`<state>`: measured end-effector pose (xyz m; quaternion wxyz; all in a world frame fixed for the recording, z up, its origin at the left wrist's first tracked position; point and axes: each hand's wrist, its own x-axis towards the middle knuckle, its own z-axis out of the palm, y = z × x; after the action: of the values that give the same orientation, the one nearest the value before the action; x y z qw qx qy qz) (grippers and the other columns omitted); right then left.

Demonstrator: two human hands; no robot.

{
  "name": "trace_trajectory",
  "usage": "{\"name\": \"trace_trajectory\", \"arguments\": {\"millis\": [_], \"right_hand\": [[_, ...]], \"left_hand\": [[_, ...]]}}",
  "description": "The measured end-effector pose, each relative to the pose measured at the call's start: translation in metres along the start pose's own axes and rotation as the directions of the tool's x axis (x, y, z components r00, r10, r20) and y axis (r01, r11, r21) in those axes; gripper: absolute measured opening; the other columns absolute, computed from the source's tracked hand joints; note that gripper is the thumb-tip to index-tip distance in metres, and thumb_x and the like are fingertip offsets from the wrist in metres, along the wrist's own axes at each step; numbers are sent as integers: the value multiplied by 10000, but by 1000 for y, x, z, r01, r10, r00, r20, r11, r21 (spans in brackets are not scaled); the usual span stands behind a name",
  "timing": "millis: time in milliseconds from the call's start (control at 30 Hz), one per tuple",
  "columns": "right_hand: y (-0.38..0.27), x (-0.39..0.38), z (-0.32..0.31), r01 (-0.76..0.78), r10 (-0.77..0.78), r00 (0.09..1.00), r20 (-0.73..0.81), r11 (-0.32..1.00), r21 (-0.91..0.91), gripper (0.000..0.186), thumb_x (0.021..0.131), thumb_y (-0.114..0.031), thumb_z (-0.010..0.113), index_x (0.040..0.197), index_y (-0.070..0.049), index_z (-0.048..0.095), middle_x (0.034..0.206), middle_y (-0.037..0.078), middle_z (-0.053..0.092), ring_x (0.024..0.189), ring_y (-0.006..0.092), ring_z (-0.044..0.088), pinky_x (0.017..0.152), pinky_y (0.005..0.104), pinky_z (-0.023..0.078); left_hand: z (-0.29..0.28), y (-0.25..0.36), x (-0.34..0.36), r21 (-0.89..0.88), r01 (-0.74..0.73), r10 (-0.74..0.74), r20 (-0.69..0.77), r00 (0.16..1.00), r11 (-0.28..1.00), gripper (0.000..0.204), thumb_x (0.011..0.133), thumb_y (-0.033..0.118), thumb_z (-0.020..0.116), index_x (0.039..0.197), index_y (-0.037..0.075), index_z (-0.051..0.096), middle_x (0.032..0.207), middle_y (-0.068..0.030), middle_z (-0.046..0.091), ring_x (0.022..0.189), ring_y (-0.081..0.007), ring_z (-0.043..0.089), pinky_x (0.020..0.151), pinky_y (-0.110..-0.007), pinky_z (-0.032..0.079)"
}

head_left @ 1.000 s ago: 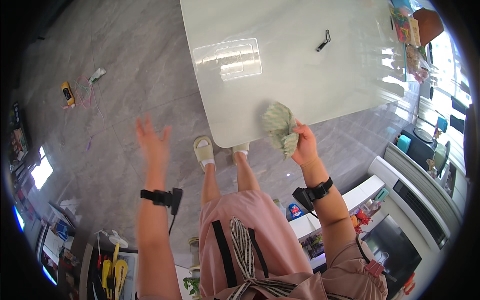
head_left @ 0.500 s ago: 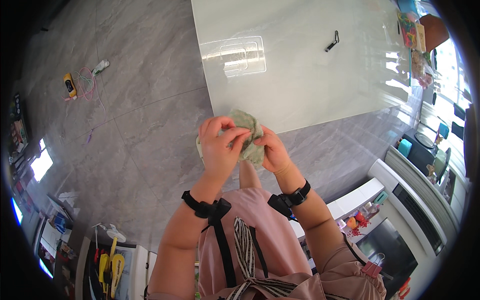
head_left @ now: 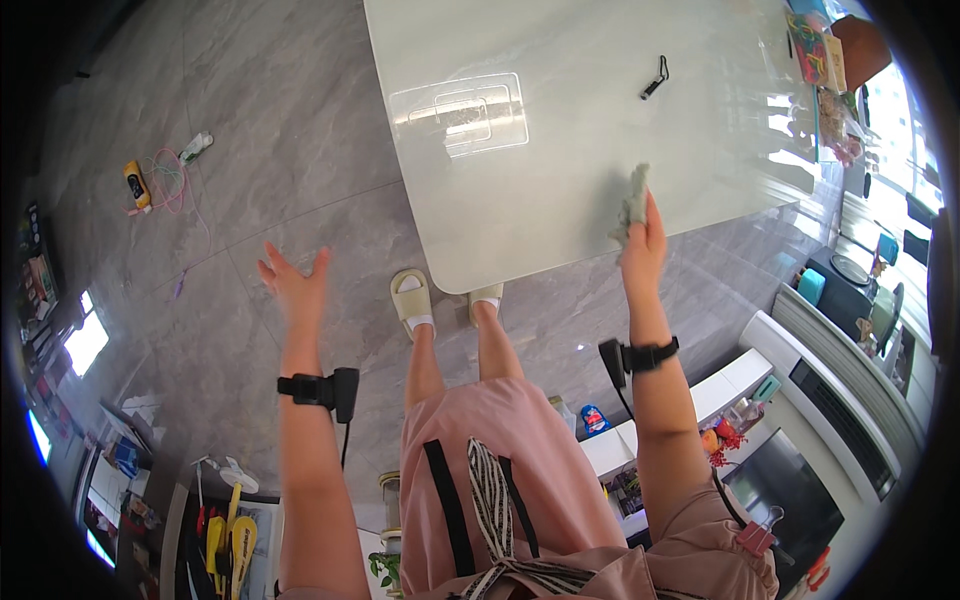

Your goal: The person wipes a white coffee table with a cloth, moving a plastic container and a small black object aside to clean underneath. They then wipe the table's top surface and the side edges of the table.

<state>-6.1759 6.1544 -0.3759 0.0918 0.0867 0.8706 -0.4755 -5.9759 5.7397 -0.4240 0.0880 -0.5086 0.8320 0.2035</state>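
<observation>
My right hand (head_left: pixel 645 245) grips a pale green cloth (head_left: pixel 634 207) above the near edge of the white glossy table (head_left: pixel 560 190); I cannot tell whether the cloth touches the surface. Out to the left, over the grey floor, my left hand (head_left: pixel 298 282) is empty with its fingers spread. A small black flashlight-like item with a strap loop (head_left: pixel 655 78) lies on the far part of the table. A clear square-patterned mat or reflection (head_left: pixel 460 112) shows at the table's left side.
On the floor at left lie a yellow bottle (head_left: pixel 137 186), a white bottle (head_left: pixel 197 147) and tangled pink and green cord (head_left: pixel 168 180). Bags (head_left: pixel 815 50) sit along the table's right end. A white cabinet (head_left: pixel 690 415) and a dark screen (head_left: pixel 785 495) stand lower right.
My hands were together on the cloth before me. They have parted: the right carried the cloth rightward over the table, while the left let go and swung left.
</observation>
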Motion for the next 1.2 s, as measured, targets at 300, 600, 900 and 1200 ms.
{"name": "trace_trajectory", "arguments": {"millis": [300,600,900,1200], "right_hand": [[-80,-36,186,760,-502,633,589,550,-347,657,903,-406,575,1466,-114,407,1570,125,298,1462,336,225,1172,541,156],[-26,12,97,655,-390,755,527,447,-609,656,937,-375,531,1533,-204,314,1600,108,251,1474,329,205,1164,569,135],[-88,14,179,894,-496,438,750,327,-306,593,963,-381,491,1513,-210,348,1592,97,273,1467,308,238,1166,546,169],[-85,224,167,562,-473,814,339,488,-668,636,1004,-471,367,1561,-199,229,1620,135,173,1487,358,150,1169,567,103]], "left_hand": [[24,-11,-15,-153,-46,69,151,986,987,503,905,338,649,1303,46,555,1357,-232,499,1231,-373,497,1015,-439,411],[14,67,-41,-432,-200,296,167,940,879,396,1028,323,458,1203,4,616,1200,-157,654,1106,-306,614,956,-415,460],[66,163,-6,-658,143,-46,163,986,739,648,1043,509,261,1161,-35,593,1134,-244,636,1022,-441,601,890,-459,474],[71,217,-6,-342,218,-186,124,975,914,447,1035,394,327,1188,86,613,1116,-172,656,1000,-392,625,788,-509,524]]}}
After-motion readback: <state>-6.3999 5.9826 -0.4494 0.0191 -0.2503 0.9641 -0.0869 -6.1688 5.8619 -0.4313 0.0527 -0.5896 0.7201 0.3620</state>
